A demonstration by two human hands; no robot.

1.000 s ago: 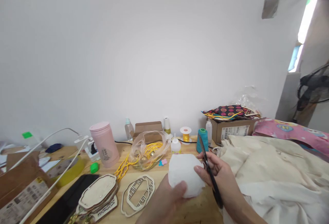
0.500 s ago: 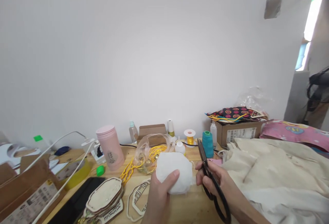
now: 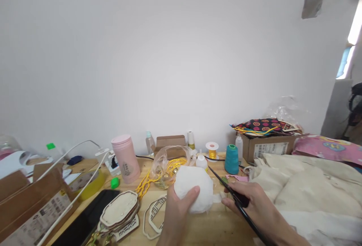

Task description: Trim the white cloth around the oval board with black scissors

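Note:
My left hand (image 3: 177, 216) grips a white, rounded fabric-covered piece (image 3: 194, 187) just above the wooden table (image 3: 215, 227), thumb across its front. My right hand (image 3: 254, 206) holds black scissors (image 3: 226, 186), blades pointing up-left toward the piece's right edge, fingertips touching a white scrap there. Beside my left hand lies an openwork wooden frame (image 3: 154, 216), and a stack of similar wooden cut-outs (image 3: 120, 214) sits further left.
Behind the hands: a plastic bag of yellow cord (image 3: 166, 167), a pink tumbler (image 3: 126, 159), a teal thread cone (image 3: 232, 159), a gold wire spool (image 3: 212, 150), glue bottles. Cream cloth (image 3: 308, 193) fills the right; cardboard boxes (image 3: 268, 146) and a black phone (image 3: 85, 219) lie around.
The scissors have tipped from upright to a low slant pointing up-left, and my right hand has lowered toward the table. The view has drifted right; the white piece stays in my left hand.

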